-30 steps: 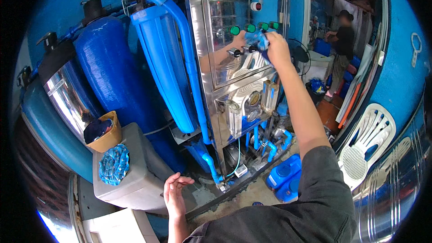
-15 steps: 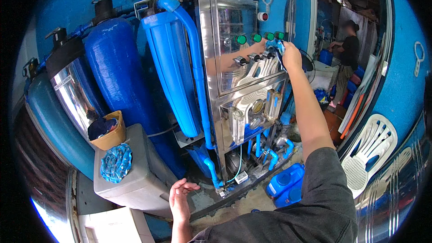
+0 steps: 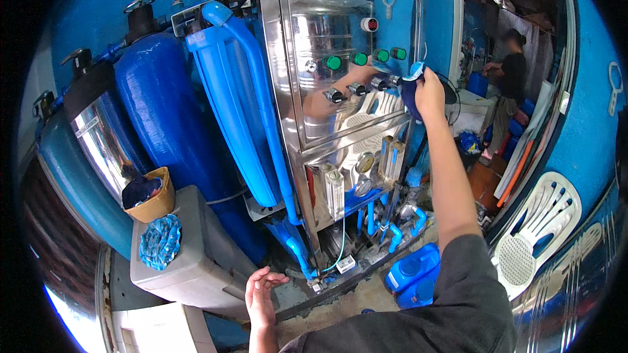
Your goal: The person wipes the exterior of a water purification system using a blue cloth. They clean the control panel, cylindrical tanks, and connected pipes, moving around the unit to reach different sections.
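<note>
My right hand (image 3: 430,96) is raised to the right edge of a stainless steel control cabinet (image 3: 330,132), gripping a bunched cloth (image 3: 410,97) in dark and light blue. The cloth is beside the last of several black selector switches (image 3: 356,89), under a row of green round buttons (image 3: 359,59). Whether it touches the steel I cannot tell. Low in the middle, my left hand (image 3: 262,294) hangs in the air with nothing in it, fingers apart and a little bent.
Tall blue filter housing (image 3: 229,104) and tanks (image 3: 167,101) line the left. A grey bin (image 3: 180,268) bears a tan basket (image 3: 157,202) and blue patterned cloth (image 3: 159,242). Blue jugs (image 3: 413,274) stand on the floor below my right arm, near a white chair (image 3: 533,235). Another person (image 3: 509,72) stands beyond the doorway.
My right hand has moved the cloth rightward, off the green buttons and toward the cabinet's right edge. My left hand has barely moved. The view has shifted slightly.
</note>
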A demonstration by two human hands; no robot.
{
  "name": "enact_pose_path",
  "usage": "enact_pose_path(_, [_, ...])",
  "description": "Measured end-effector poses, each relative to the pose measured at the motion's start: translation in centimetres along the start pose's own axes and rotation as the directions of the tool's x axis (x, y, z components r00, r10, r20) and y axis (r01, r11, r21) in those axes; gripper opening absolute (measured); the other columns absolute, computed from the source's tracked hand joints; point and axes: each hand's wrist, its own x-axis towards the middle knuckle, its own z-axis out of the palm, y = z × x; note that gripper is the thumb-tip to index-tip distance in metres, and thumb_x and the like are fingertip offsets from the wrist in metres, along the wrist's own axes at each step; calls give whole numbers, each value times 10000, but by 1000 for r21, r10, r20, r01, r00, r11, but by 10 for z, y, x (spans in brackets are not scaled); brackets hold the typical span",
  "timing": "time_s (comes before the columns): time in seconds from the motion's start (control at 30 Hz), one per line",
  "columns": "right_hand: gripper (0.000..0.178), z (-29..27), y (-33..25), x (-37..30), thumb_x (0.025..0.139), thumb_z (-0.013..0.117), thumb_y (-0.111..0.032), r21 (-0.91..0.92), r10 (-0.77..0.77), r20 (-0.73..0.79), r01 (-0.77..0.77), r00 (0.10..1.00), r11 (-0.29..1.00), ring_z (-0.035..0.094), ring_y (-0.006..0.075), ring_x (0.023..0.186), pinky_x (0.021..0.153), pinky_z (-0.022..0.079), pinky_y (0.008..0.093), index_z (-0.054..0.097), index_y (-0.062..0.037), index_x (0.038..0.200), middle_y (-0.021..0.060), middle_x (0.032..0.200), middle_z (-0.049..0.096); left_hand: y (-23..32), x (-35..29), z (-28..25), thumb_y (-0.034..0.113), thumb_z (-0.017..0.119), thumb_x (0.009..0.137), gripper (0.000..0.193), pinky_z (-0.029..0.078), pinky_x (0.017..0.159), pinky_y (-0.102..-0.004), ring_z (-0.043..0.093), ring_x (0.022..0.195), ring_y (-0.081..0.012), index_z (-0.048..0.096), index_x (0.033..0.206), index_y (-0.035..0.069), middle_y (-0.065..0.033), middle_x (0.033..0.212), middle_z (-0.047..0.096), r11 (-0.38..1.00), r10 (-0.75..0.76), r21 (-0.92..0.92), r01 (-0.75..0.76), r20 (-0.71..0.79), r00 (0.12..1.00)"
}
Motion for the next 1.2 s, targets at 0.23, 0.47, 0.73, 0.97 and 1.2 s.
enact_pose_path(0.23, [262,51,-64,-57,841,523,-8,196,-122,-131,146,984,970,585,424,946,827,478,456,569,-20,1099,199,1012,621,-9,4,17,378,459,985,472,454,896,-436,633,920,-312,483,1224,-28,-195,991,642,997,-38,66,42,-61,997])
enact_pose_path(0.47, [360,64,-51,-105,819,498,13,311,-25,-55,41,998,950,585,430,957,828,473,467,552,-1,1175,220,1046,617,-20,5,20,373,447,991,466,460,894,-424,635,921,-308,483,1225,-29,-190,994,643,998,-49,45,54,-107,993])
enact_pose_path(0.73, [303,50,-70,-92,808,549,-13,244,-21,-133,54,991,968,549,406,955,854,442,477,579,10,1108,207,1020,616,-25,17,33,367,436,998,459,469,888,-421,636,920,-309,476,1231,-26,-193,993,642,998,-12,56,13,-20,1000])
enact_pose_path(0.97, [611,57,-45,-128,825,632,-198,24,-67,304,63,950,998,250,450,1375,1102,238,538,425,89,1323,245,1490,286,-30,16,39,385,453,989,474,465,891,-426,637,914,-312,483,1220,-29,-190,988,642,996,-80,38,80,-5,997])
enact_pose_path(1.2, [699,77,-15,-118,836,626,-265,79,-201,357,185,912,980,148,467,1407,1117,174,560,357,136,1342,262,1525,188,-28,19,40,405,468,979,499,463,893,-426,636,921,-314,484,1218,-32,-187,986,642,994,-96,50,96,-2,995])
